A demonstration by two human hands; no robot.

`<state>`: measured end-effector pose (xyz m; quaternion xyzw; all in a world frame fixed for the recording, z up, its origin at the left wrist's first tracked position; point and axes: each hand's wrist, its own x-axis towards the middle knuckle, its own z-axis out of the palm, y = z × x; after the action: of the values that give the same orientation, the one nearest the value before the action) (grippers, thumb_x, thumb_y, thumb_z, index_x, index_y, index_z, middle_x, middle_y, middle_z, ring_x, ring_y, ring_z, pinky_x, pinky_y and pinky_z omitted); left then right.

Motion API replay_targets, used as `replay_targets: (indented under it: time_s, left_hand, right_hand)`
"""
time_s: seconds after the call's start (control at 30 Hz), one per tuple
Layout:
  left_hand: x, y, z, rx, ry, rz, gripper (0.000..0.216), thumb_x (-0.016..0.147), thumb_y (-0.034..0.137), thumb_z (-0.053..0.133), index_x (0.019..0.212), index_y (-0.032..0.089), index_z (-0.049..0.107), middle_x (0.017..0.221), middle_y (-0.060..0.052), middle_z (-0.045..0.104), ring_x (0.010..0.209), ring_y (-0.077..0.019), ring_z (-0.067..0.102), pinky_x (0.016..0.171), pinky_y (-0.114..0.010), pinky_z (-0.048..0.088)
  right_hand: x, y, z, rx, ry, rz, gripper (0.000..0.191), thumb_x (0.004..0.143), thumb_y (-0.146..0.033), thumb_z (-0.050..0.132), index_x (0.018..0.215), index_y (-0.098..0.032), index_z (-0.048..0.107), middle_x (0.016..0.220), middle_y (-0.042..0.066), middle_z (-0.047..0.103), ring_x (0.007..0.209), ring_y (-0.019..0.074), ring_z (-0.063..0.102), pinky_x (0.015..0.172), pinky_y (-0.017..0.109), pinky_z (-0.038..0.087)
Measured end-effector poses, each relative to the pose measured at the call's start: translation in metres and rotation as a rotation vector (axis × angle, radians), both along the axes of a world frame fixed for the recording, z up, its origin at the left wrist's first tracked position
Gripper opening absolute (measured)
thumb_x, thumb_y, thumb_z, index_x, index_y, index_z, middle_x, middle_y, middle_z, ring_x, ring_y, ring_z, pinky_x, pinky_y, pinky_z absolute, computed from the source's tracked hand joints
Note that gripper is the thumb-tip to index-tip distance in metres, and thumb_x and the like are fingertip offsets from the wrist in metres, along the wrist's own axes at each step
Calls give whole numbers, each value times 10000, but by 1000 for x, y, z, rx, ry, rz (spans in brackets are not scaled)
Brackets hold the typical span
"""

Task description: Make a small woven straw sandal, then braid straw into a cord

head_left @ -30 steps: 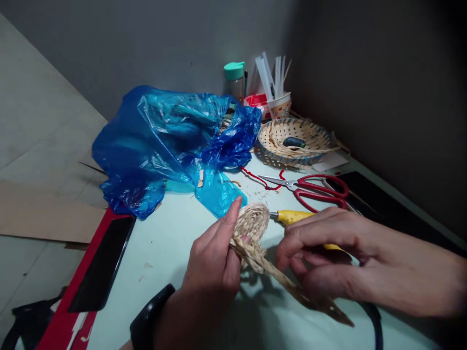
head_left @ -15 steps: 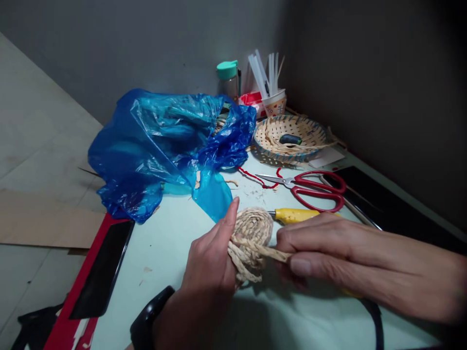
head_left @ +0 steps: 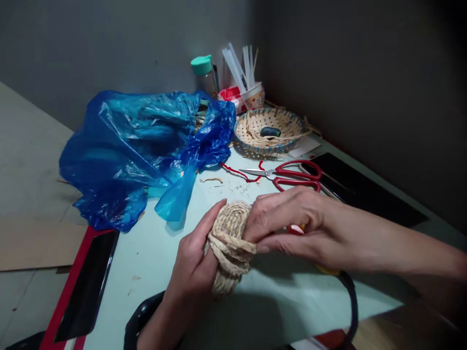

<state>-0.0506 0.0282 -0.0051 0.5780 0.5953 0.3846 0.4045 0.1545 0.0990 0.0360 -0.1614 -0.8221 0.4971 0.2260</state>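
A coil of pale braided straw cord (head_left: pixel 232 219) sits upright in my left hand (head_left: pixel 195 260), whose thumb lies along its side; the other fingers are largely hidden behind it. Strands are wrapped across the coil's front. My right hand (head_left: pixel 299 223) is closed at the coil's right side, thumb and fingers pinching a strand of the cord (head_left: pixel 237 243) against it. Just beyond the right hand lie scissors (head_left: pixel 268 172) with red handles, blades pointing left. Under that hand a small red and yellow piece (head_left: pixel 296 229) shows, mostly covered.
A blue plastic bag (head_left: pixel 138 146) fills the left back of the table. Behind the scissors sits a woven basket (head_left: pixel 255 141) holding straw strips and a dark spool (head_left: pixel 270 131). A paper cup (head_left: pixel 253 97) of clear sticks and a green-lidded jar (head_left: pixel 204 73) stand by the wall.
My right hand has moved in from the right, bringing the outstretched strand around against the coil. My view has shifted, so the table things appear further left.
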Motion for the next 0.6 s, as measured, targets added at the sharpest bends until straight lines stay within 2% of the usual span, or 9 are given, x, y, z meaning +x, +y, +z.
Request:
replay_targets:
  time_s: [0.13,0.2,0.3,0.43,0.6]
  left_hand:
    - [6,0,5,-100,-238,123,528,796,302,635,1307,210,542,1269,-79,636,1137,-283,600,944,-328,468]
    - [11,0,9,-146,-337,195,576,760,293,673,1310,199,529,1193,-97,674,1068,-287,637,895,-335,496]
    - [17,1,14,-175,-401,255,604,709,286,723,1280,186,551,1140,-102,691,1018,-278,655,850,-316,513]
    - [21,1,14,-184,-453,282,585,666,267,756,1222,174,599,1107,-97,701,960,-257,668,795,-287,526]
    - [22,-2,12,-178,-532,356,607,577,220,805,1157,147,645,994,-100,733,886,-260,687,735,-284,537]
  right_hand:
    - [-2,0,-3,-3,29,-90,136,866,-112,615,955,-163,705,960,-1,687,914,102,615,817,174,443]
    - [-4,-1,-5,13,35,-132,74,861,-179,645,904,-158,700,917,-2,682,868,106,614,783,186,449]
    - [-6,-4,-7,58,35,-223,96,867,-236,642,830,-165,695,861,-2,659,803,107,598,720,203,445]
    - [-7,-9,-10,113,33,-351,92,851,-144,606,886,-177,684,827,-8,634,758,102,574,666,199,438]
    - [-11,-9,-12,60,109,-406,151,823,-55,590,900,-164,661,829,-15,660,737,87,597,678,169,469]
